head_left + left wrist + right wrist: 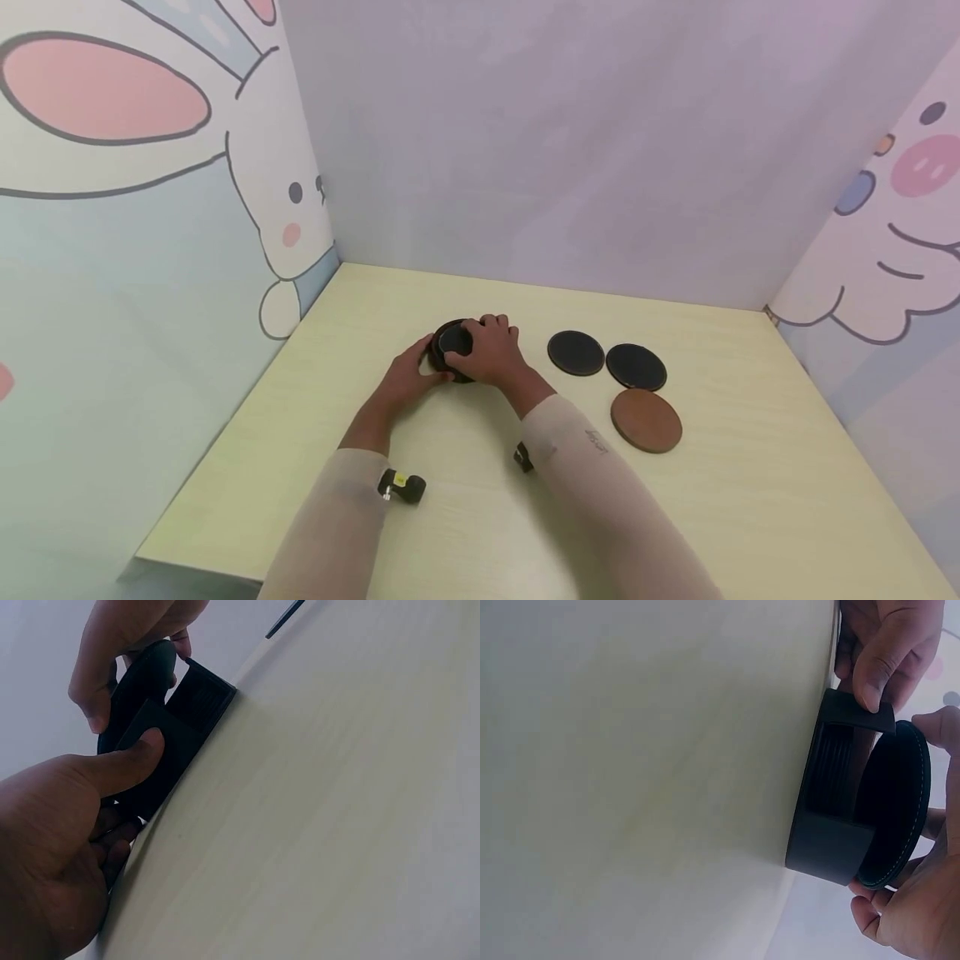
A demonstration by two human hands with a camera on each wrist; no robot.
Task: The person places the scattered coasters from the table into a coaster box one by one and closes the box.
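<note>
A round black coaster holder with a gap in its side wall stands on the table. My left hand grips its wall, thumb on the outside, as the left wrist view shows. My right hand holds a black stitched coaster by its edge, tilted at the top of the holder. Part of the coaster seems to be inside the rim; how deep it reaches cannot be told. Inside the gap, the right wrist view shows dark ridged edges, perhaps a stack.
To the right on the pale wooden table lie two black coasters, one nearer and one farther right. A brown round coaster lies in front of them. Walls with cartoon animals enclose the table's back and sides.
</note>
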